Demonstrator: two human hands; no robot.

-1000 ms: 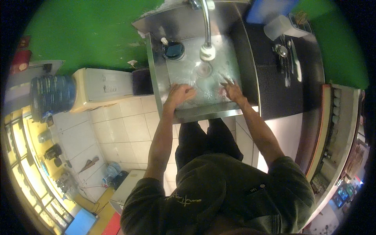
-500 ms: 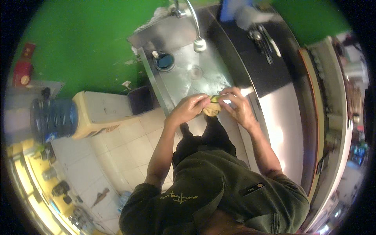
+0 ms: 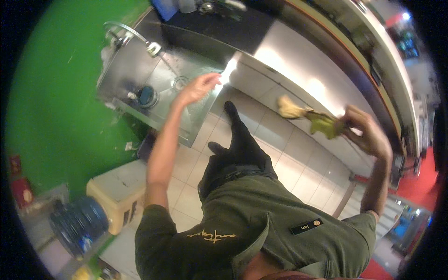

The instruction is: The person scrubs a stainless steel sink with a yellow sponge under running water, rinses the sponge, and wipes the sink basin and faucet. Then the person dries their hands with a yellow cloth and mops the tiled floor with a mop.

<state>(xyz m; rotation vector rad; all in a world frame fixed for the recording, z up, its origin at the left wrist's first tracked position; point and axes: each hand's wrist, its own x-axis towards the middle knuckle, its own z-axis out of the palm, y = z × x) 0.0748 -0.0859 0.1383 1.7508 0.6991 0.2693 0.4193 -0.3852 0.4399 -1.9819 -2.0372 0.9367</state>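
My right hand (image 3: 364, 130) is out to the right, its fingers closed on one end of a limp yellow and green cloth (image 3: 324, 125). The cloth is blurred and swings out to the left from my fingers, its yellow end farthest away, over the floor beside the counter front. Over the front right part of the steel sink (image 3: 193, 114) hangs my left hand (image 3: 199, 89), loosely open with fingers stretched out and nothing seen in it. The drain (image 3: 179, 84) lies just left of that hand.
A curved tap (image 3: 153, 48) reaches over the sink, and a dark round container (image 3: 147, 96) stands in its left part. To the right runs a long steel counter (image 3: 298, 70). A blue water bottle (image 3: 78, 226) and a cream cabinet (image 3: 116, 196) stand at the lower left.
My hands have parted. The right one has carried the cloth from the sink's front edge out to the right, while the left stays over the sink. My view has turned rightward.
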